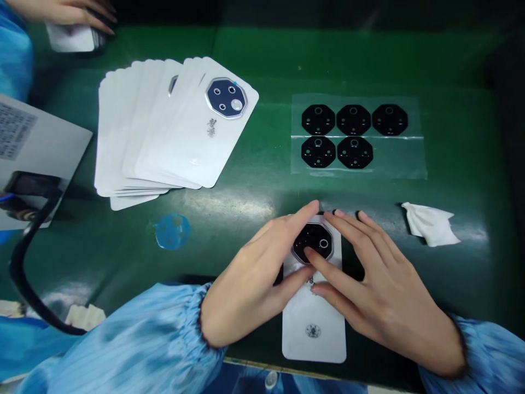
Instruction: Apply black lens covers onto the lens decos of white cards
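A white phone back cover (314,323) lies on the green mat near the front edge, its octagonal black camera lens (313,242) at the far end. My left hand (254,279) rests on the cover's left side, fingers stretched beside the lens. My right hand (377,290) lies flat on the right side, with one fingertip pressing on the lens. Both hands lie flat and grip nothing.
A fanned stack of white back covers (164,131) lies at the back left. A clear sheet with several black lens pieces (353,137) sits at the back right. A white wipe (430,223), a blue film disc (172,231), a black cable (24,273) and another person's hand (69,13) are also in view.
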Tool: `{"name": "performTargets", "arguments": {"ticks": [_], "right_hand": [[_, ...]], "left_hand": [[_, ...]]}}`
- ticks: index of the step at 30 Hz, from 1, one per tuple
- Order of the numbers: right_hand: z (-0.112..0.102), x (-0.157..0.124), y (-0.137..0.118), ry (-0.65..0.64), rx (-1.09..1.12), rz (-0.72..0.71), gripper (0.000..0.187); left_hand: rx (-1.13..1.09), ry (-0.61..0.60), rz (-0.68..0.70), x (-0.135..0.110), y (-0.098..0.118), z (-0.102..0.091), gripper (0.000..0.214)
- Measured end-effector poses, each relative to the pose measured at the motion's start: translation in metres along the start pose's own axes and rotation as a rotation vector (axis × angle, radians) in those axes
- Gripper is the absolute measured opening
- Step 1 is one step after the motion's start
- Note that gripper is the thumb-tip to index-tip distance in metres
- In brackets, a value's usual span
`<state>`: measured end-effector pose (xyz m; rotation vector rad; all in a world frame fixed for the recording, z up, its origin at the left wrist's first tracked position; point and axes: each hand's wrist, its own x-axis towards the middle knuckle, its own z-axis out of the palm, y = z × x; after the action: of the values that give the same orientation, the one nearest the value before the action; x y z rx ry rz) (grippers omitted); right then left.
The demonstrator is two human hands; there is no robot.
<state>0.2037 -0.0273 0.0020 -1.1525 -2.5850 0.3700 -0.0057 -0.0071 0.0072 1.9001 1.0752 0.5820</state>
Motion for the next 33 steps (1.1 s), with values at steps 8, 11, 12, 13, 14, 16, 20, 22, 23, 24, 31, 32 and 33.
{"name": "performTargets", "arguments": {"ticks": [8, 11, 12, 13, 14, 16, 20, 22, 23, 24, 31, 32, 33], "right_hand": [[-0.002, 0.005, -0.006, 0.038, -0.071, -0.015, 0.030], [-0.002, 0.008, -0.007, 0.019, -0.100, -0.089, 0.026], [-0.002, 0.009, -0.007, 0.004, -0.096, -0.126, 0.025], [-0.002, 0.009, -0.007, -0.011, -0.087, -0.160, 0.025], [-0.001, 0.010, -0.007, -0.023, -0.080, -0.186, 0.026], [0.000, 0.010, -0.007, -0.041, -0.086, -0.199, 0.030], [0.002, 0.010, -0.008, -0.049, -0.123, -0.181, 0.035], [0.002, 0.011, -0.008, -0.048, -0.129, -0.191, 0.035], [0.002, 0.012, -0.009, -0.044, -0.135, -0.198, 0.035], [0.002, 0.013, -0.009, -0.041, -0.143, -0.209, 0.035], [0.003, 0.019, -0.012, -0.006, -0.166, -0.239, 0.031], [0.003, 0.020, -0.010, -0.009, -0.107, -0.213, 0.030], [0.002, 0.020, -0.009, -0.002, -0.026, -0.164, 0.029]], "left_hand": [[0.182, -0.004, 0.057, -0.005, -0.011, -0.010, 0.073], [0.292, -0.021, 0.080, -0.005, -0.013, -0.010, 0.073], [0.305, -0.027, 0.075, -0.005, -0.013, -0.009, 0.072], [0.312, -0.030, 0.072, -0.005, -0.014, -0.009, 0.071], [0.315, -0.030, 0.072, -0.005, -0.014, -0.009, 0.070], [0.311, -0.022, 0.079, -0.005, -0.014, -0.009, 0.069], [0.293, -0.009, 0.082, -0.005, -0.014, -0.008, 0.068], [0.283, -0.010, 0.076, -0.006, -0.014, -0.008, 0.069], [0.278, -0.012, 0.074, -0.006, -0.014, -0.008, 0.069], [0.272, -0.015, 0.072, -0.007, -0.014, -0.008, 0.069], [0.225, 0.000, 0.087, -0.004, -0.014, -0.009, 0.067], [0.219, -0.003, 0.087, -0.003, -0.013, -0.009, 0.067], [0.215, -0.011, 0.083, -0.003, -0.012, -0.009, 0.067]]}}
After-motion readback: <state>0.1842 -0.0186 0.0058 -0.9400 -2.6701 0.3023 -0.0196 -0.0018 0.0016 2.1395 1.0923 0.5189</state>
